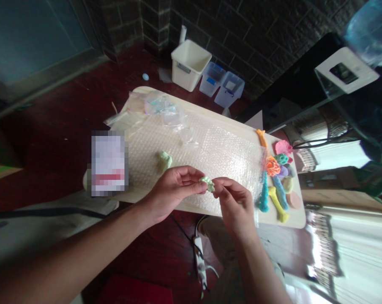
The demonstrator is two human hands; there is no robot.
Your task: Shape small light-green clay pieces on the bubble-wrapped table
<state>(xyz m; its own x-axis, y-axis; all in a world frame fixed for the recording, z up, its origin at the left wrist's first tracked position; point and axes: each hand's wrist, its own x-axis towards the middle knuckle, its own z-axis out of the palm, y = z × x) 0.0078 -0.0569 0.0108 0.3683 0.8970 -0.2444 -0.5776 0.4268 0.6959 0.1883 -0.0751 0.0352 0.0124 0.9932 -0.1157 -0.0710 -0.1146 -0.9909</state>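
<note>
Between the fingertips of both hands is a small, lumpy piece of pale green modelling clay [207, 184]. My left hand [175, 188] pinches its left side between thumb and fingers. At its right end the fingers of my right hand [237, 202] are closed, with thumb and forefinger pressed against the piece. A larger lump of pale green clay [165, 161] lies on the bubble wrap [191, 126] beyond my left hand. Both hands are held above the near side of the table, and what my fingertips cover of the piece is hidden.
Several colourful clay shapes, among them a yellow bone-like piece [278, 204] and an orange lump [272, 166], crowd the table's right end. Clear plastic bags [168, 112] lie at the far left. A white bin [191, 63] stands on the floor behind; a power strip [199, 261] lies below.
</note>
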